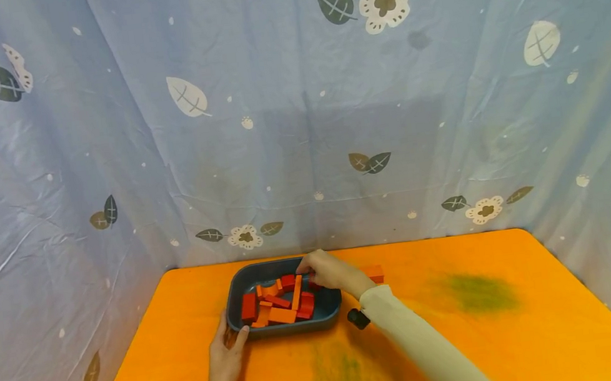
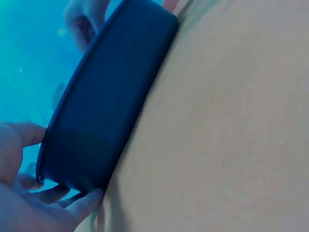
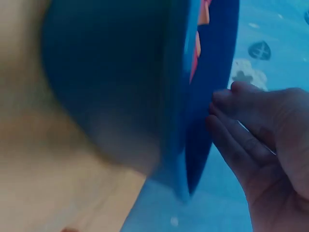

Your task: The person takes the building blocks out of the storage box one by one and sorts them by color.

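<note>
**Two hands at a tray of red blocks**

An orange table (image 1: 470,347) stands in a corner hung with pale blue cloth (image 1: 298,122) printed with leaves and flowers; no writing, brand or label can be read anywhere.

The left hand (image 1: 227,358) holds the dark blue tray (image 1: 235,286) at its near left corner, about 7 o'clock on the tray, thumb on the rim and fingers against the outer wall. In the left wrist view the fingers (image 2: 79,205) lie under the tray's corner, touching it.

The right hand (image 1: 327,271) is over the tray's far right part, about 1 o'clock, fingers bent down among the red blocks (image 1: 281,303). Whether it pinches a block or only touches one cannot be told. In the right wrist view its fingers (image 3: 241,140) lie fairly straight beside the tray's rim, with nothing visible between them.

The blocks lie jumbled inside the tray. One more red block (image 1: 374,274) sits on the table just right of that hand, at 3 o'clock from the tray. A small black object (image 1: 358,318) sits at the right wrist, beside the pale sleeve (image 1: 419,341).
</note>
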`<state>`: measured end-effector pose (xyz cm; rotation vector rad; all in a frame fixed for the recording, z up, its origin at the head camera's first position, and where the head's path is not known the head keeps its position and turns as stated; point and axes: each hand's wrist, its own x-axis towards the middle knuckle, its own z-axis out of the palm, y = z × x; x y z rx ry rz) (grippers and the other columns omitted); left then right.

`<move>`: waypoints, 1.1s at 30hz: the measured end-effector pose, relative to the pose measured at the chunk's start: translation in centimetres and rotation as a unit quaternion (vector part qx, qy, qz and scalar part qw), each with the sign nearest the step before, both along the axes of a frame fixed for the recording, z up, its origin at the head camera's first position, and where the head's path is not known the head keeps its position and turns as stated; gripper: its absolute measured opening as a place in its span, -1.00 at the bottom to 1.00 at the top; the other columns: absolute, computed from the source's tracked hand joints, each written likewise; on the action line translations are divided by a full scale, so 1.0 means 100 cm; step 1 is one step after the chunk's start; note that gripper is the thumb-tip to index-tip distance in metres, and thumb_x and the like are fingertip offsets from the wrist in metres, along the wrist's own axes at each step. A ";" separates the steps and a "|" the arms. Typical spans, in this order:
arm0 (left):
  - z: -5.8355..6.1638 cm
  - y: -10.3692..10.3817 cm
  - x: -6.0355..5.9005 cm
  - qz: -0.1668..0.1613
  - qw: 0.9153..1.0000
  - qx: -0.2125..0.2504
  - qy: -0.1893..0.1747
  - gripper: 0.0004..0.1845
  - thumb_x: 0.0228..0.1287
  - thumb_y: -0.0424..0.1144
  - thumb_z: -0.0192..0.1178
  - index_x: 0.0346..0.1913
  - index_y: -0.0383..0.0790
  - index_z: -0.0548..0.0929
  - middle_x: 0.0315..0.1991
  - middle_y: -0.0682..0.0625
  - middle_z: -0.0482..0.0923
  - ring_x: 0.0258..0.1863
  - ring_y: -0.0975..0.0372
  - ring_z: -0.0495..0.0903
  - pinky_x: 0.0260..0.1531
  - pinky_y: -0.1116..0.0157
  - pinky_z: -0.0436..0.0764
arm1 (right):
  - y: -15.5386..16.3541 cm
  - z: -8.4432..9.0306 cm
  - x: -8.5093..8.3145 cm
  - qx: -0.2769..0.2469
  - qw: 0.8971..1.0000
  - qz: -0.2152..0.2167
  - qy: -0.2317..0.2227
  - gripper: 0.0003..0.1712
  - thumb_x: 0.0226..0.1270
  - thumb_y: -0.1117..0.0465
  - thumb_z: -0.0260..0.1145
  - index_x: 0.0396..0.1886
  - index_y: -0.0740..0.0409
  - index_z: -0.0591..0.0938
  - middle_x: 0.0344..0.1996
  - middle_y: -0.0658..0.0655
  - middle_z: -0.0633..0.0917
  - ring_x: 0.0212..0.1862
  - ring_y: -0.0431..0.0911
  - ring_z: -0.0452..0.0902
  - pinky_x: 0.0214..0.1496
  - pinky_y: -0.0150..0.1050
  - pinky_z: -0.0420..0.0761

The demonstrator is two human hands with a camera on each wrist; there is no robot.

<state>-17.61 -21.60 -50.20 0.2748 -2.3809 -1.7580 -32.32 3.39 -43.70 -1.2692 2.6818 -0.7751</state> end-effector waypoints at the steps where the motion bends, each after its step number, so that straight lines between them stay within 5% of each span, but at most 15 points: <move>1: 0.000 0.000 0.000 -0.002 1.000 -0.002 0.002 -0.22 0.47 -0.29 0.09 0.52 -0.45 -0.10 0.51 -0.38 -0.10 0.44 -0.24 0.07 0.36 -0.08 0.20 | -0.005 -0.002 -0.001 0.008 1.000 -0.002 0.005 -0.63 0.18 0.62 0.24 -0.03 0.35 0.71 -0.08 0.19 0.74 0.00 0.03 0.65 0.03 -0.19 0.67; 15: -0.002 0.004 0.001 -0.012 1.000 0.014 0.016 -0.23 0.45 -0.33 0.11 0.51 -0.47 -0.09 0.50 -0.39 -0.07 0.44 -0.21 0.08 0.36 -0.05 0.21 | -0.027 -0.024 -0.002 0.148 0.984 -0.055 0.082 -0.72 0.25 0.51 0.29 -0.13 0.18 0.76 -0.11 0.09 0.72 0.01 -0.04 0.63 0.08 -0.26 0.63; 33: -0.001 0.000 0.002 -0.005 1.000 0.003 0.007 -0.22 0.46 -0.31 0.11 0.52 -0.44 -0.10 0.49 -0.37 -0.03 0.44 -0.20 0.11 0.37 -0.03 0.23 | -0.037 -0.026 0.001 0.218 0.962 -0.063 0.152 -0.77 0.13 0.39 0.47 -0.36 -0.09 0.80 -0.29 -0.10 0.75 -0.19 -0.15 0.64 -0.09 -0.34 0.65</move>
